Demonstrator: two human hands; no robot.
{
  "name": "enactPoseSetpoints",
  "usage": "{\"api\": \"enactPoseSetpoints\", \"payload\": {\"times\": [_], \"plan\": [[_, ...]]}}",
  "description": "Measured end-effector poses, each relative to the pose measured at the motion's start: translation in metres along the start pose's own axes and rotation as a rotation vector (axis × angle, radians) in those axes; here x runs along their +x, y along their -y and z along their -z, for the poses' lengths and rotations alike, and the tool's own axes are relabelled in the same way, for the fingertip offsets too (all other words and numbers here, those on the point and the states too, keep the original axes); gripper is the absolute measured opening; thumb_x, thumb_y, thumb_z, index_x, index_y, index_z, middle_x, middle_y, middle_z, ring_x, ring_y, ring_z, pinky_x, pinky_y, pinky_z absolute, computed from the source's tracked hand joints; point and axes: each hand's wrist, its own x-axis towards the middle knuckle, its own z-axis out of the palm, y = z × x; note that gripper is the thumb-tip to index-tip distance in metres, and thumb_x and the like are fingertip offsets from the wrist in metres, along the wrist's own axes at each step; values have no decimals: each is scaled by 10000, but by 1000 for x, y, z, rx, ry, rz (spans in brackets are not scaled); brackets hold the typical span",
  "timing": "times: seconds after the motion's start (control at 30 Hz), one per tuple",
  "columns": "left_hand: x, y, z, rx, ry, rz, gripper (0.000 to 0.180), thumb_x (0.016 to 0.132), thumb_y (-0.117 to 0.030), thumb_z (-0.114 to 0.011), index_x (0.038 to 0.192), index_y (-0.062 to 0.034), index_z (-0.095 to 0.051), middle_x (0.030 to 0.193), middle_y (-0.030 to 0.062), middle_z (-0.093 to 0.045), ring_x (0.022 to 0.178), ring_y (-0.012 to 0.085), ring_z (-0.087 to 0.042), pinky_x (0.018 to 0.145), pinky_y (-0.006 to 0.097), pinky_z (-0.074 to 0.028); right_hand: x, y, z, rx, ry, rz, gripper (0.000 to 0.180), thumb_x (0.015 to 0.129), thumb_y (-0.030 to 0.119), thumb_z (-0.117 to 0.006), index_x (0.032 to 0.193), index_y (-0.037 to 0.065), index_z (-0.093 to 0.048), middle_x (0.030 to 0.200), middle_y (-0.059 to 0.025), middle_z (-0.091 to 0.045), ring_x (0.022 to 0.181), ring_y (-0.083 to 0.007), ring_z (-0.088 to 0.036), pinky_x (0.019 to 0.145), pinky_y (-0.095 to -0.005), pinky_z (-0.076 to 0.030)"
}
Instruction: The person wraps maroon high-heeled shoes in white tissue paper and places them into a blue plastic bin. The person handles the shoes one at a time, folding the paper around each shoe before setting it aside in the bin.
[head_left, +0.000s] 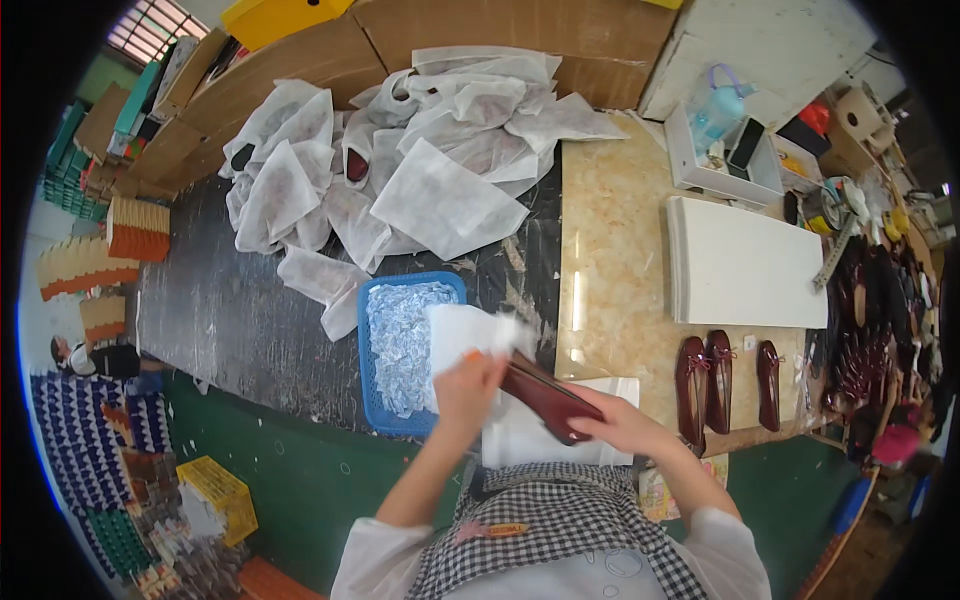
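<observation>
A dark red flat shoe (548,395) is in my right hand (625,425), whose fingers and thumb grip one end of it. The shoe tilts above a stack of white sheets (612,440) at the table's front edge. My left hand (465,390) is closed at the shoe's other end, partly smeared by motion, with an orange patch at its fingers. It holds a thin white sheet (458,330), blurred at its right side. Behind the left hand stands a blue basket (367,385) full of small clear-and-blue packets (400,345).
White cloth-like bags (455,200), some with dark shoes inside, are heaped at the back. Three dark red shoes (718,380) stand to the right, below a thick white stack (750,265). A white box (725,165) holds a bottle and phone. A yellow crate (218,500) sits lower left.
</observation>
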Motion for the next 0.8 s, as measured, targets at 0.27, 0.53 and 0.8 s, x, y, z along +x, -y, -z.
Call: {"api": "enactPoseSetpoints", "payload": {"times": [0.27,0.53,0.8], "plan": [[-25,-15,89,-484,-385,330,165,863,-76,-624,842,85,-651,721,-3,-607,631,37,-484,529,209,-370,123,43,-67,317,-57,478,250,915,138,-559,1136,21,-556,915,-47,-634,844,-132,-610,782,-279,-504],[-47,-50,15,-693,-102,361,215,882,-99,-589,707,21,-629,586,-34,-535,551,12,-417,495,194,-313,-11,-64,-7,11,-473,305,175,856,176,-633,893,6,-624,807,-88,-652,721,-158,-624,671,-274,-506],[-64,-95,-73,-375,234,153,214,820,-102,-665,705,55,-577,568,57,-492,585,74,-418,511,275,-349,-165,-259,93,-783,-961,-248,669,770,155,-676,1367,100,-379,1251,-214,-467,1032,-418,-481,871,-463,-433]]}}
